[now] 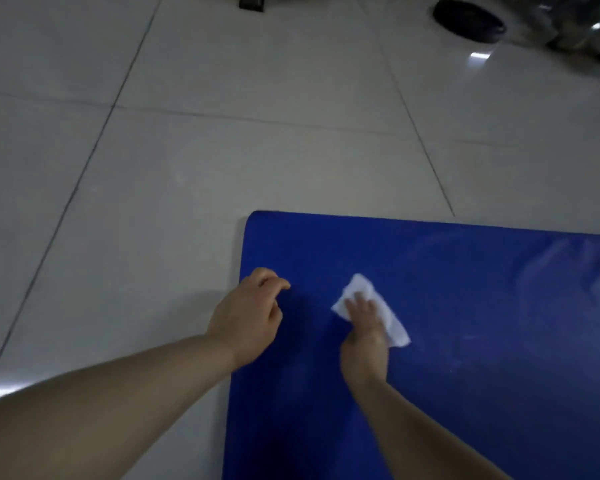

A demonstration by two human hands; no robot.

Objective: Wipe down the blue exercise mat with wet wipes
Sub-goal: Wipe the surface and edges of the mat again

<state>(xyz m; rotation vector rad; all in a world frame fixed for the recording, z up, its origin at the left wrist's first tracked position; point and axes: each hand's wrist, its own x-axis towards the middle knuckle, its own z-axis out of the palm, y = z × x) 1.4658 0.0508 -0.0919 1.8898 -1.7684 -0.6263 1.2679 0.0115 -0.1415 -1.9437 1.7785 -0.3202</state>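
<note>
1. The mat [465,341] lay flat on the tiled floor [222,150], its far-left corner in view and its right part running out of frame; flat on the floor, it gave a firm surface to press against.
2. The right hand [364,337] pressed a white wipe [371,308] onto the mat near that corner, fingers laid fairly straight on top, probably to spread pressure over the cloth.
3. The left hand [250,317] sat at the mat's left edge, fingers loosely curled and holding nothing; it likely steadied the mat or braced the body.
4. Both forearms reached forward and down from the near edge, the right crossing over the mat.
5. Faint streaks to the right suggested wiped ground.
</note>
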